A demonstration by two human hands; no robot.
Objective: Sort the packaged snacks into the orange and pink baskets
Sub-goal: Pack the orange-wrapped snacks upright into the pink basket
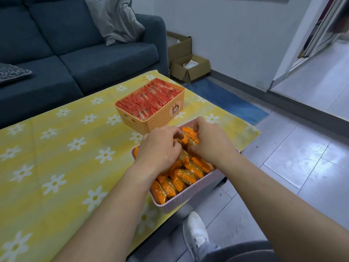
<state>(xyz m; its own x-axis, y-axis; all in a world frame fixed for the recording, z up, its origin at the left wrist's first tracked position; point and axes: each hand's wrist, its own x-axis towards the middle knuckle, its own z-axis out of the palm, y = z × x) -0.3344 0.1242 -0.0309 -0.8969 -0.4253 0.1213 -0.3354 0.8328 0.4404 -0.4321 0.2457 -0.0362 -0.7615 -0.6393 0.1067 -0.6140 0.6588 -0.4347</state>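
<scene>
An orange basket (pixel 166 118) stands at the far right of the table, packed with rows of red snack packets (pixel 149 100). Nearer to me, a pink basket (pixel 190 195) at the table's right edge holds several orange snack packets (pixel 186 176). Both my hands are inside the pink basket at its far end. My left hand (pixel 160 148) has its fingers curled onto the orange packets there. My right hand (pixel 209 142) pinches an orange packet (pixel 189 134) with curled fingers. The packets under my hands are hidden.
The table wears a yellow cloth with white daisies (pixel 62 157). A dark blue sofa (pixel 79 59) with a grey cushion stands behind it. Cardboard boxes (pixel 188 67) sit by the wall. My white shoe (pixel 195 233) is on the grey tile floor, right of the table.
</scene>
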